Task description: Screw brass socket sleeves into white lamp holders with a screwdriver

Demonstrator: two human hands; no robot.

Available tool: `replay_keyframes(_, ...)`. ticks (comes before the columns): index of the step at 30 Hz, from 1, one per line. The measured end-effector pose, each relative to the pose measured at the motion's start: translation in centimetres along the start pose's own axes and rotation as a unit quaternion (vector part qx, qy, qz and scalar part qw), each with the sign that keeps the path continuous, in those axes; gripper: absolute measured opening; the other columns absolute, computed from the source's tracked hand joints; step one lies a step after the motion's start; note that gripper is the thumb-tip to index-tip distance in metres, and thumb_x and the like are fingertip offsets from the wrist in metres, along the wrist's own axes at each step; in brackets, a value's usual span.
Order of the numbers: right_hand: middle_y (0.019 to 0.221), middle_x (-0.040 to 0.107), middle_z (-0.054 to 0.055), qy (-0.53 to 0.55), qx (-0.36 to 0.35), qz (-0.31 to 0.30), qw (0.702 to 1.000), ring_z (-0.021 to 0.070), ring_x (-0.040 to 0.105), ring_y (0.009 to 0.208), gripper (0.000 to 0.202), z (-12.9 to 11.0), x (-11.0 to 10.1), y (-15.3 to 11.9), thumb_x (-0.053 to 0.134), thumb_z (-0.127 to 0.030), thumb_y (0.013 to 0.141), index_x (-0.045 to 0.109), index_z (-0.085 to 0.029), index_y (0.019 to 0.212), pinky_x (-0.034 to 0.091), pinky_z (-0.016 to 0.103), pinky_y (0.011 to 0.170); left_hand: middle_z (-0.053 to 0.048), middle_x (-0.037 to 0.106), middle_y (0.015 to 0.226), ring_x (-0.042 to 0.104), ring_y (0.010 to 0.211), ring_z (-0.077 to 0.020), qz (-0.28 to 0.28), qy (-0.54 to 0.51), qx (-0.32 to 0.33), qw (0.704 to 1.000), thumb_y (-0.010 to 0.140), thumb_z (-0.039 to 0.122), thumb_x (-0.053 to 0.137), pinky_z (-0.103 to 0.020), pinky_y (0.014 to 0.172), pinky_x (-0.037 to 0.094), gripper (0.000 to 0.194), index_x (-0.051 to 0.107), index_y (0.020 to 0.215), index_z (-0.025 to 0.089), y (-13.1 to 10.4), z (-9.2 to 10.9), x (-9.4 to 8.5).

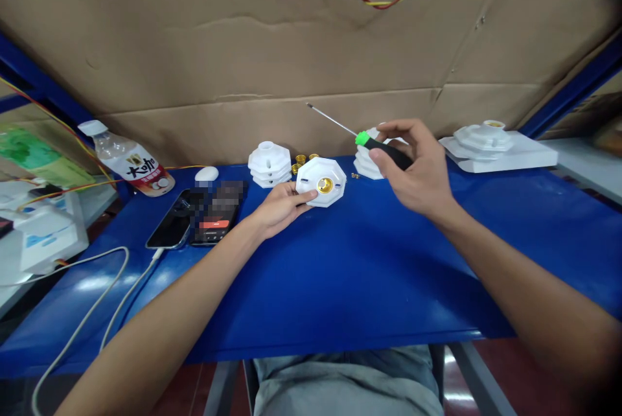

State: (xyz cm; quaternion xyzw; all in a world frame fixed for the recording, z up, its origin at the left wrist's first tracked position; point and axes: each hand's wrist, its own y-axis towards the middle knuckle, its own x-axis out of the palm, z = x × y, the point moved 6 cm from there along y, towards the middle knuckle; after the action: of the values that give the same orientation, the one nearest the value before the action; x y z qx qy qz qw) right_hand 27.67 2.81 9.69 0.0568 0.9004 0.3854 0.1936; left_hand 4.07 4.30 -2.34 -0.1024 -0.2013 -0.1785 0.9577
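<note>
My left hand [283, 208] grips a white octagonal lamp holder [311, 194] by its left edge, thumb on its face. A brass-coloured ring sits in the middle of that holder, with a slot on either side. In my right hand [418, 166] is a screwdriver [362, 138] with a black and green handle, its tip pointing up and left, apart from the holder. Behind my left hand stands a stack of white octagonal pieces [269, 164], beside several brass threaded rings [300, 160]. Another white stack [368, 163] is partly hidden by my right hand. Tiny brass parts [355, 176] lie near it.
Two phones [170, 220] lie at the left of the blue table [350, 286], one on a white cable [127, 293]. A drink bottle [127, 160] and a white oval object [207, 173] are behind them. At right, more lamp holders [483, 140] rest on a white box [529, 155]. Cardboard [272, 59] backs the table.
</note>
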Motion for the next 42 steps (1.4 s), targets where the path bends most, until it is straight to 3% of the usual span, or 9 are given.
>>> replay_keyframes(4,0.095,0.076,0.005,0.063,0.009,0.098,0.993,0.02,0.071,0.078,0.035,0.6,-2.0,1.3,0.093,-0.035,0.08,0.07,-0.023,0.103,0.059,0.037,0.07,-0.018,0.082,0.113,0.072,0.123,-0.0333,-0.027,0.019,-0.008,0.999,0.08,0.015,0.09,-0.048,0.118,0.048,0.027,0.083,0.106,0.01,0.0,0.0,0.0)
replay_keyframes(7,0.089,0.072,0.002,0.138,-0.031,0.154,0.978,0.0151,0.066,0.062,0.032,-0.1,-3.1,1.6,0.09,-0.039,0.085,0.068,-0.024,0.102,0.056,0.034,0.057,-0.017,0.082,0.113,0.073,0.122,-0.0315,-0.029,0.026,-0.009,0.999,0.08,0.016,0.09,-0.045,0.117,0.05,0.027,0.083,0.106,0.01,-0.1,0.0,0.0)
replay_keyframes(9,0.092,0.073,0.001,0.16,-0.079,0.177,0.968,0.0149,0.067,0.063,0.031,-1.5,-3.4,1.3,0.085,-0.042,0.09,0.061,-0.028,0.103,0.055,0.032,0.052,-0.017,0.082,0.114,0.073,0.121,-0.0306,-0.024,0.026,-0.009,0.999,0.08,0.015,0.09,-0.044,0.116,0.051,0.027,0.083,0.106,0.01,-0.1,0.1,0.0)
replay_keyframes(12,0.086,0.075,-0.002,0.167,-0.137,0.126,0.968,0.0151,0.069,0.061,0.031,-4.0,-2.6,0.5,0.08,-0.04,0.094,0.054,-0.03,0.108,0.055,0.031,0.05,-0.018,0.081,0.115,0.074,0.119,-0.0303,-0.018,0.021,-0.009,1.0,0.08,0.013,0.09,-0.044,0.116,0.052,0.026,0.083,0.105,0.01,-0.1,0.1,0.1)
replay_keyframes(16,0.09,0.077,0.001,0.134,-0.167,0.068,0.974,0.0171,0.07,0.061,0.027,-5.6,-1.8,-1.0,0.079,-0.032,0.093,0.059,-0.03,0.11,0.058,0.037,0.056,-0.018,0.081,0.117,0.074,0.119,-0.0306,-0.012,0.018,-0.007,1.0,0.079,0.013,0.091,-0.045,0.114,0.053,0.024,0.084,0.102,0.011,-0.1,0.2,0.2)
replay_keyframes(22,0.098,0.078,0.002,0.031,-0.141,-0.009,0.989,0.028,0.079,0.082,0.032,-4.3,-0.5,-2.3,0.078,-0.036,0.092,0.058,-0.036,0.117,0.064,0.05,0.075,-0.017,0.082,0.111,0.076,0.112,-0.0291,-0.014,0.025,-0.006,1.0,0.08,0.016,0.091,-0.045,0.113,0.053,0.024,0.084,0.102,0.01,-0.2,0.2,0.3)
replay_keyframes(26,0.105,0.076,0.0,0.007,-0.174,-0.046,0.984,0.0273,0.08,0.089,0.04,-4.0,0.3,-2.8,0.079,-0.028,0.09,0.058,-0.038,0.123,0.064,0.048,0.078,-0.016,0.083,0.11,0.076,0.112,-0.0292,-0.019,0.023,0.0,1.0,0.08,0.016,0.091,-0.046,0.114,0.052,0.023,0.085,0.101,0.011,-0.2,0.3,0.5)
replay_keyframes(32,0.105,0.078,0.0,-0.017,-0.166,-0.074,0.983,0.0253,0.081,0.092,0.044,-4.1,0.8,-3.1,0.081,-0.025,0.089,0.055,-0.036,0.123,0.064,0.042,0.076,-0.016,0.083,0.112,0.076,0.113,-0.0285,-0.02,0.021,0.0,1.0,0.079,0.016,0.092,-0.046,0.114,0.052,0.025,0.084,0.102,0.012,-0.2,0.4,0.6)
replay_keyframes(42,0.114,0.078,0.003,-0.046,-0.162,-0.107,0.98,0.0289,0.081,0.097,0.046,-3.7,1.3,-3.7,0.08,-0.027,0.089,0.054,-0.036,0.126,0.066,0.045,0.078,-0.016,0.082,0.113,0.076,0.108,-0.0272,-0.008,0.02,0.005,1.0,0.077,0.015,0.092,-0.043,0.109,0.054,0.025,0.085,0.101,0.011,-0.2,0.3,0.5)
